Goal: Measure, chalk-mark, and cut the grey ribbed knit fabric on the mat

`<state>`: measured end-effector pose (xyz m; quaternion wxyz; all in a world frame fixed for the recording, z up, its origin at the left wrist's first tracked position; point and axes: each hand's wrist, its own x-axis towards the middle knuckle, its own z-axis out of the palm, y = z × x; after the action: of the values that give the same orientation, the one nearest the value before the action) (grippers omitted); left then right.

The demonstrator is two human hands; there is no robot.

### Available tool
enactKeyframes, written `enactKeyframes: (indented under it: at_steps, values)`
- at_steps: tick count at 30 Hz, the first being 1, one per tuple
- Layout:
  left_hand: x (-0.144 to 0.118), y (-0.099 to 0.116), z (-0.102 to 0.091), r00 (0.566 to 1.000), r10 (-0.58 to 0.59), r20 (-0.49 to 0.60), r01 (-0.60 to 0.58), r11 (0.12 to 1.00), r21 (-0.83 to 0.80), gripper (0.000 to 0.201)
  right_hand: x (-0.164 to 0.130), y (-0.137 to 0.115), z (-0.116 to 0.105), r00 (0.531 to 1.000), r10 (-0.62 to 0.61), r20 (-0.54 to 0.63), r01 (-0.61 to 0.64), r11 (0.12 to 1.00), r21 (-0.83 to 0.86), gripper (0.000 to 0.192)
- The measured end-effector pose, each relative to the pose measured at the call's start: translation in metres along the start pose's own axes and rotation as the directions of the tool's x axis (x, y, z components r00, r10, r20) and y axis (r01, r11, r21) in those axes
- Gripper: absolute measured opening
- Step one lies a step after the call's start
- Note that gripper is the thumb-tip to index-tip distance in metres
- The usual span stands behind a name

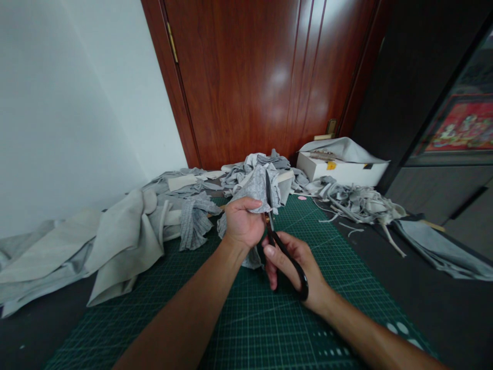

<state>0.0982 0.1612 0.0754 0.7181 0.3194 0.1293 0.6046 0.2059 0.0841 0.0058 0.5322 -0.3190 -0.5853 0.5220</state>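
The fingers point(250, 204) of the left hand point(242, 223) are clamped together on a scrap of patterned grey fabric point(254, 187), which is pinched from above and lifted clear of the cutting mat point(239, 318); held so, the cloth hangs free and its edge is offered upright to the blades. The fingers of the right hand point(295, 267) are threaded through the black loops of a pair of scissors point(283, 246) and closed around them, the thumb lying on the upper loop. The blades are pointed upward and lie against the right edge of the held fabric; whether they are parted or shut cannot be told, since they are seen nearly edge-on. Both hands are kept just above the middle of the green gridded mat, touching or almost touching each other, so that the cut is made close to the grip where the cloth is tautest.

Round about, the tabletop point(442, 308) is covered with further material: large pale grey pieces point(115, 246) are heaped to the left, a mound of grey offcuts point(250, 167) lies beyond the hands, and thin trimmed strips point(358, 200) are piled to the right. A white box point(339, 172) is set against the wooden door point(262, 77) behind.
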Motion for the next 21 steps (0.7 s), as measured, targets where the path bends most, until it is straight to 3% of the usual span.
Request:
enactKeyframes:
  at_steps: [21]
  values:
    - [0.0017,-0.0015,-0.0019,0.999,0.022,0.033,-0.023,0.999,0.028,0.041,-0.0019,-0.0026,0.0041,0.999,0.009,-0.054,-0.007,0.999,0.039,0.047]
